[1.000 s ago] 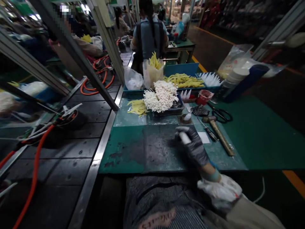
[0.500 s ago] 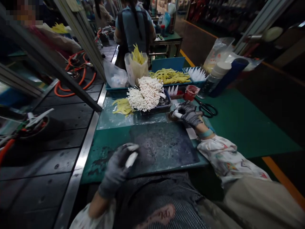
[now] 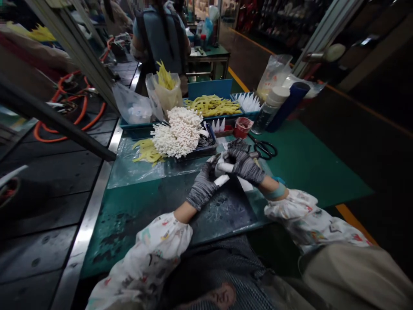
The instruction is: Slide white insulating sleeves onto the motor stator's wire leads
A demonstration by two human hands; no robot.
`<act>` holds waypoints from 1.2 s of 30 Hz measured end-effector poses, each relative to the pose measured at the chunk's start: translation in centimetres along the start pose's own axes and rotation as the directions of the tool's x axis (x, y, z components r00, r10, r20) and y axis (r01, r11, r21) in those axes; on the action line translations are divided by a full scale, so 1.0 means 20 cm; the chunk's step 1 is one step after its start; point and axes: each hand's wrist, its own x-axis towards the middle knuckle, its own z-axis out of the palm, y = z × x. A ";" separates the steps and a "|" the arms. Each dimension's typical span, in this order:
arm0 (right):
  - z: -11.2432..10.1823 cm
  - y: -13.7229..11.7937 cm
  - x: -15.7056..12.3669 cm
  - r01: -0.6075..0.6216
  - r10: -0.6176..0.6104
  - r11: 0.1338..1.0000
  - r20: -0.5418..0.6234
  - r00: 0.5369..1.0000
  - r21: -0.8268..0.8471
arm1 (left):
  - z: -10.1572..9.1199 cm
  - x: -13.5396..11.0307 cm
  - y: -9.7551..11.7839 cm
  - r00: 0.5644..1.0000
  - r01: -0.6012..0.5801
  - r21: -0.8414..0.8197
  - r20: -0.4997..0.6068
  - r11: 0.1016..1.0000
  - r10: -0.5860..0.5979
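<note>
**Head view: left hand [image 3: 203,187] and right hand [image 3: 249,165] meet at one small pale thing [image 3: 221,159]**

The fingers of both hands bend in toward the small pale thing, which is between them, near the far edge of the dark mat [image 3: 222,211]. I cannot tell if the fingers pinch it or only come close, as it is dim and blurry there. Both hands wear stripy gray gloves, and each one shows white finger covers.

The work looks like it is in the middle of a small step. I cannot spot a piece that is surely finished, so how much is done is hard to say. Lots of parts lie about, so plenty seems left to use.

Now counting outward: one white paper [image 3: 245,185], one pair of scissors [image 3: 268,149], one red pot [image 3: 242,128] and three white cones [image 3: 217,125] standing in a row. There is one big bunch of white-tipped stems [image 3: 179,131], with too many tips to count. Yellow strips [image 3: 214,105] come in three lots: in a tray, in a bag and on the table. Farther back are many more cones [image 3: 248,102], one clear bottle [image 3: 271,110] and one blue roll [image 3: 292,103].
</note>
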 end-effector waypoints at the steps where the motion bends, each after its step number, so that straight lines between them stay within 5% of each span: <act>1: 0.02 -0.01 -0.03 0.008 -0.009 1.000 0.038 0.999 0.013 | 0.00 0.01 -0.02 1.000 -0.004 -0.023 -0.004 1.000 0.004; 5: -0.05 0.04 -0.04 -0.002 0.015 0.996 0.134 0.991 -0.093 | -0.05 -0.04 -0.02 0.998 0.037 0.053 -0.049 0.998 -0.035; 11: -0.35 0.33 0.26 -0.273 0.202 0.884 -0.217 0.955 -0.379 | -0.10 -0.11 0.03 0.985 0.172 0.090 -0.024 0.981 -0.171; 17: -0.32 0.46 0.37 -0.383 0.276 0.810 -0.289 0.917 -0.444 | -0.10 -0.11 0.06 0.987 0.161 0.123 -0.011 0.979 -0.160; 24: -0.27 0.20 0.18 -0.176 0.099 0.940 -0.262 0.960 -0.292 | -0.11 -0.14 0.13 0.988 0.145 0.217 0.029 0.965 -0.155; 28: -0.14 0.00 0.00 0.009 -0.007 1.000 -0.192 0.981 0.010 | -0.11 -0.15 0.19 0.989 0.126 0.268 0.041 0.955 -0.142; 36: 0.11 -0.14 -0.11 -0.084 0.159 0.874 -0.118 0.980 0.479 | -0.15 -0.14 0.19 0.993 0.114 0.344 -0.015 0.932 -0.116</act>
